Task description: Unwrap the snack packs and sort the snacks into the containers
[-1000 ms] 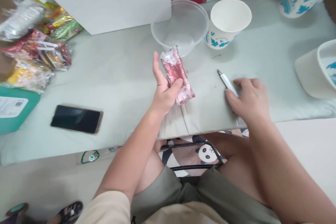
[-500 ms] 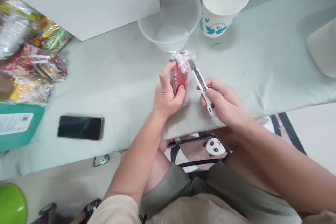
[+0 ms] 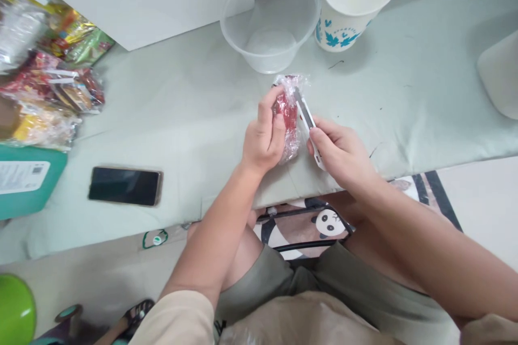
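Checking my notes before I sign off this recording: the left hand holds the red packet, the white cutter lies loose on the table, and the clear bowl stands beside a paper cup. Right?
Not quite: the white cutter is held in the right hand, as the head view shows. The left hand holds the red packet, and the clear bowl stands beside a paper cup.

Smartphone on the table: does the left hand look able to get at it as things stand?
Probably not straight away: the left hand is holding the red plastic-wrapped packet, so it would likely need to let go first. Otherwise, nothing visible stands between that hand and the smartphone.
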`<state>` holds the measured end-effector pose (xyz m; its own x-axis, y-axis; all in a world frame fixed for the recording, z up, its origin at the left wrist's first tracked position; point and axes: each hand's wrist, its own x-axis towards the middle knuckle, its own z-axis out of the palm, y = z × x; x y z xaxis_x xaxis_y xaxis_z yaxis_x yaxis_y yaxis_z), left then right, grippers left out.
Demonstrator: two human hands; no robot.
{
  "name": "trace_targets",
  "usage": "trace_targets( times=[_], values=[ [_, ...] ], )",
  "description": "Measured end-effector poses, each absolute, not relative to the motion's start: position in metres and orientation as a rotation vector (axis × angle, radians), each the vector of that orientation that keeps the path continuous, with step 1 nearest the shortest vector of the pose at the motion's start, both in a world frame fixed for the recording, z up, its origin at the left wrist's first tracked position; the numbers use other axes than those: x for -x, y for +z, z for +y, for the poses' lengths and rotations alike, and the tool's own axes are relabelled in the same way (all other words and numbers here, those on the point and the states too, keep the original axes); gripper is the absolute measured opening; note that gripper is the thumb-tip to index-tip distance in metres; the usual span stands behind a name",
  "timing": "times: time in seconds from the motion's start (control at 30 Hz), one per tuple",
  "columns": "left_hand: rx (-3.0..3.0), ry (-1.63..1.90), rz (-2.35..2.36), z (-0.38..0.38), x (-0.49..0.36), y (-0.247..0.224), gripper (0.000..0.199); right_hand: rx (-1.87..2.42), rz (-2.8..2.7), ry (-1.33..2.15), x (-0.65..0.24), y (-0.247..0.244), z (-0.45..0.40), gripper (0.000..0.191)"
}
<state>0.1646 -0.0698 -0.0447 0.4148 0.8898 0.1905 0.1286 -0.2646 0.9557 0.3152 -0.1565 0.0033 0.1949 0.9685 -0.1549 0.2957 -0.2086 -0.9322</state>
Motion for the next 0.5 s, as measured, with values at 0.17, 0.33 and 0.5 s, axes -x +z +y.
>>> trace_targets(
  times=[0.17, 0.33, 0.5],
  values=[
    [-1.667, 0.998, 0.977, -0.071, -0.167, -0.044, 0.053, 1.65, -1.251, 1.04, -0.31, 0.004, -0.159, 0.03],
    [-1.668, 1.089, 1.036, -0.069, -0.168, -0.044, 0.052, 1.666, -1.278, 1.089, -0.304, 0.005, -0.165, 0.031],
    [-1.676, 1.241, 1.083, -0.065, -0.167, -0.042, 0.05, 1.704, -1.339, 1.116, -0.3, 0.0, -0.173, 0.038]
  ],
)
